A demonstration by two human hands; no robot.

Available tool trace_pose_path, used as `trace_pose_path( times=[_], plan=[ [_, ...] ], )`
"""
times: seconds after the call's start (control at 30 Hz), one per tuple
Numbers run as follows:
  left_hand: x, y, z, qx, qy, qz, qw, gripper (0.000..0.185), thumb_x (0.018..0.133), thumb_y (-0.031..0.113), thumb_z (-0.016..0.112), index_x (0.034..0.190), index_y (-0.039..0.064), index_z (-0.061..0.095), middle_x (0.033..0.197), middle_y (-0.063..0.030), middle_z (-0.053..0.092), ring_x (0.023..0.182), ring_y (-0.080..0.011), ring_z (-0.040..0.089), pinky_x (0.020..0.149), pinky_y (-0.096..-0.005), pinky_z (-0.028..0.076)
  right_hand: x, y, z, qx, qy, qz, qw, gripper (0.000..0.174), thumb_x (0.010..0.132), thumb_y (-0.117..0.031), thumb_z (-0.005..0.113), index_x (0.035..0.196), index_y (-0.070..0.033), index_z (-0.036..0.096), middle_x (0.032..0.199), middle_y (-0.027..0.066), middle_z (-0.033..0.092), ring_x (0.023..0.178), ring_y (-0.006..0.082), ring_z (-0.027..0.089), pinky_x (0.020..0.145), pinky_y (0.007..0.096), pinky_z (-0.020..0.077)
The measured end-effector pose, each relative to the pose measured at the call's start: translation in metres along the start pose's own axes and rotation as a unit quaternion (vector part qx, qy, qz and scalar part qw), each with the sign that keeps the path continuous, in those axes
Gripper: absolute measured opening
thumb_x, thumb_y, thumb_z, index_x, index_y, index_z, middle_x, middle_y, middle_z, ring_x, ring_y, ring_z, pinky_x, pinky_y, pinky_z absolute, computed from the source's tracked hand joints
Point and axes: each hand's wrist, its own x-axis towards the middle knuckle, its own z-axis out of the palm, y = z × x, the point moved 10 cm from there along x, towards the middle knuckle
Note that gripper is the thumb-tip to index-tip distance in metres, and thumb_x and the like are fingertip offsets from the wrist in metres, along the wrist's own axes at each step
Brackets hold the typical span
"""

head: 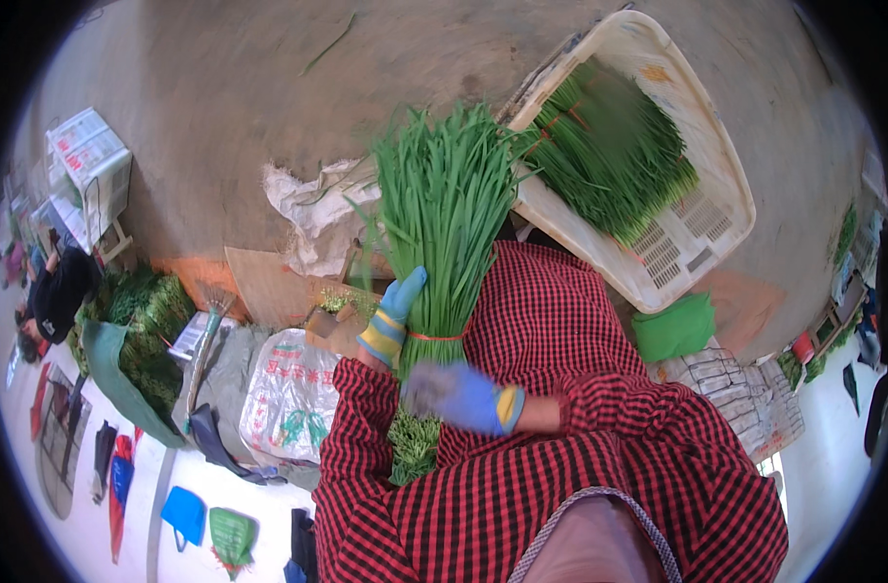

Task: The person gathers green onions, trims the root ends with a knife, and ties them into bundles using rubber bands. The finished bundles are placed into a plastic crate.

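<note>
A big bunch of long green leafy stalks, which look like garlic chives [444, 204], stands before me with a red band [439, 337] around its lower part. My left hand [393, 313], in a blue and yellow glove, holds the bunch's left side just above the band. Just below the band, my right hand [462, 397], gloved the same way, lies across the stalks; its fingers are blurred, so their grip is unclear. More cut green stalks [413, 441] show beneath it. At the upper right, a white plastic basket [735, 189] holds several banded bunches [619, 146].
A white woven sack [320, 208] and a cardboard piece [265, 284] lie left of the bunch. Farther left are a printed plastic bag [287, 393], a broom [207, 350] and piled greens [148, 350]. Another person [61, 291] bends at far left. A green cloth or bag [675, 326] lies below the basket.
</note>
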Motion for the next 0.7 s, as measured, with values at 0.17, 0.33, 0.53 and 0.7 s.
trace_pose_path(
  times=[0.17,0.33,0.53,0.7],
  plan=[
    [-0.009,-0.004,-0.009,-0.009,0.044,-0.012,0.999,0.051,0.099,0.035,0.054,0.138,0.002,0.049,0.130,-0.0090,0.059,0.115,-0.0191,0.059,0.099,-0.0329,0.048,-0.022,-0.046,0.097,0.173,-0.291,-0.003,0.941,0.019,0.097,-0.020,0.054,0.101,-0.003,0.061,0.092,0.0085,0.065,0.087,0.0188,0.064,0.078,0.0317,0.0522],
    [-0.027,0.008,-0.020,0.134,0.078,0.093,0.984,0.036,0.096,0.024,0.059,0.124,0.001,0.058,0.118,-0.0071,0.063,0.106,-0.0175,0.061,0.091,-0.0290,0.049,0.066,-0.107,-0.056,-0.319,0.078,-0.142,0.934,0.037,0.092,-0.036,0.058,0.115,-0.006,0.060,0.110,0.0129,0.063,0.100,0.0280,0.060,0.090,0.0400,0.0461],
    [-0.055,-0.025,-0.020,0.276,0.074,0.093,0.954,0.032,0.100,0.017,0.048,0.125,-0.001,0.059,0.115,-0.0087,0.065,0.101,-0.0148,0.062,0.089,-0.0290,0.049,0.036,-0.015,-0.113,-0.598,0.027,-0.013,0.801,0.049,0.085,-0.053,0.059,0.098,-0.006,0.065,0.089,0.0099,0.065,0.091,0.0266,0.060,0.097,0.0406,0.0381],
    [-0.054,-0.053,-0.007,0.230,0.048,0.044,0.971,0.036,0.102,0.016,0.043,0.130,0.001,0.057,0.125,-0.0099,0.063,0.110,-0.0176,0.060,0.096,-0.0319,0.047,-0.014,-0.011,-0.108,-0.591,0.136,-0.060,0.793,0.052,0.086,-0.053,0.059,0.101,-0.004,0.064,0.090,0.0094,0.063,0.092,0.0260,0.058,0.099,0.0424,0.0371]
  ],
)
